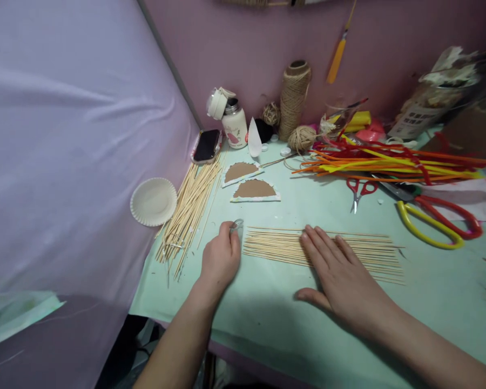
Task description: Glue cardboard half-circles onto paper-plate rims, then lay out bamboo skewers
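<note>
A row of thin bamboo sticks (275,246) lies side by side on the table. My right hand (336,270) rests flat across them, fingers stretched out and thumb apart. Just off their left ends, my left hand (222,254) is closed around a clear plastic piece (238,224); its edge stands beside the stick ends, and most of it is hidden by my fingers. Beyond the sticks sit two half-round brown cardboard pieces (254,189) with white edging.
More loose sticks (194,200) are heaped at left, near a white paper dish (153,202) and a phone (208,146). A bottle (235,127) and twine spool (295,100) stand behind. Coloured strips (389,162), small scissors (360,192) and large scissors (433,227) lie right.
</note>
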The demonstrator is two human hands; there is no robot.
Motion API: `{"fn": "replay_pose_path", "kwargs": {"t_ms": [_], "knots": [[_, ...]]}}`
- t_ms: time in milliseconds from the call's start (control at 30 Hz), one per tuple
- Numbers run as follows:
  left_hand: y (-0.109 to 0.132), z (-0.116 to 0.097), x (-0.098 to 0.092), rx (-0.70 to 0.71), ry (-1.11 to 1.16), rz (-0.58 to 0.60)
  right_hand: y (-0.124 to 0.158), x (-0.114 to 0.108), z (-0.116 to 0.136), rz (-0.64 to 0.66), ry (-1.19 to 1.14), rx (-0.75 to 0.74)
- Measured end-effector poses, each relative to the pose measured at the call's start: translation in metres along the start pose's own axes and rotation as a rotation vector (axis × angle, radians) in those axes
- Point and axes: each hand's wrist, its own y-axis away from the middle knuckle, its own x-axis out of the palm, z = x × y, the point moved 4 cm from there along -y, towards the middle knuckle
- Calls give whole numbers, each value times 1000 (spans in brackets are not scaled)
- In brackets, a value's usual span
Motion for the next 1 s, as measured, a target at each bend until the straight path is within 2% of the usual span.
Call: {"fn": "replay_pose_path", "kwargs": {"t_ms": [200, 367, 600, 1000], "knots": [[-1, -1, 1, 11, -25, 26, -1, -24, -23, -93, -15, 132], [-2, -5, 1, 3, -35, 48, 0, -38, -32, -86, 28, 179], [-2, -4, 2, 7, -44, 43, -2, -29, -12, -29, 64, 99], [-3, -6, 4, 29, -36, 54, -2, -21, -7, -31, 76, 96]]}}
